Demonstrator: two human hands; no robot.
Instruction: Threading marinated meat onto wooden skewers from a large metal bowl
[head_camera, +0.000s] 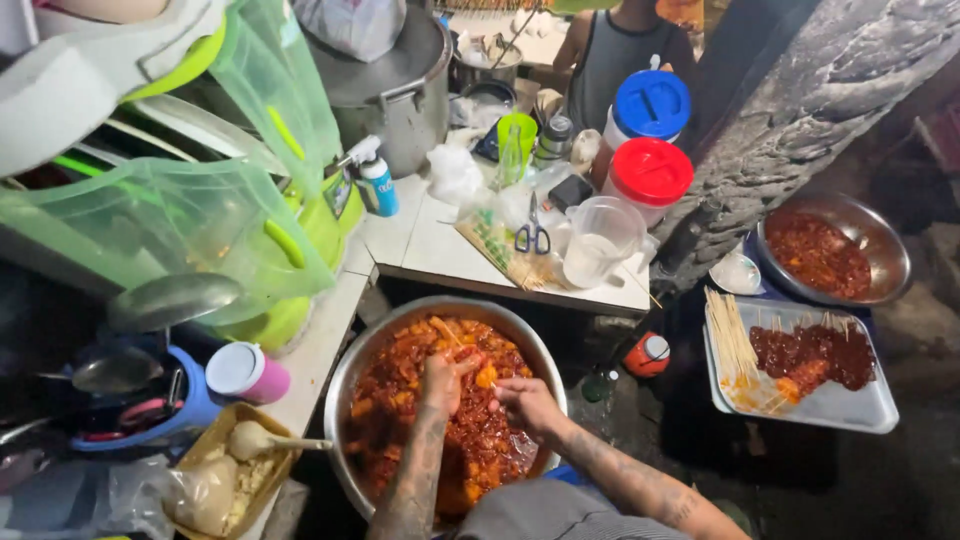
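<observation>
In the lower middle of the frame, the person's left hand (443, 378) and right hand (527, 402) work over a large steel bowl (352, 380) filled with red marinated meat (480, 440). The left hand's fingers are curled around a chunk of meat and a thin bamboo skewer (446, 333) that slants up and left from it. The right hand lies just beside it, fingers bent down into the meat; whether they pinch a piece cannot be told.

Judging by how things lie, the skewering looks only partly done. At the right of the frame a metal tray (850, 405) holds a small batch of finished skewers (810, 355) and a bundle of bare sticks (730, 335), while the bowl is close to full. A second steel bowl (890, 250) above the tray also holds red meat.

On the white table (410, 240) in the upper middle stand 2 white tubs, 1 with a blue lid (652, 103) and 1 with a red lid (650, 170), a clear measuring jug (600, 238), blue-handled scissors (533, 233) and a clear bag of sticks (490, 240). A small white bottle with a blue label (378, 185) stands at the table's left edge. At lower left are a pink cup with a white lid (247, 372) and a brown paper box (235, 470) holding a spoon. Below the table lies a red and white can (648, 354). No lettering is legible.
</observation>
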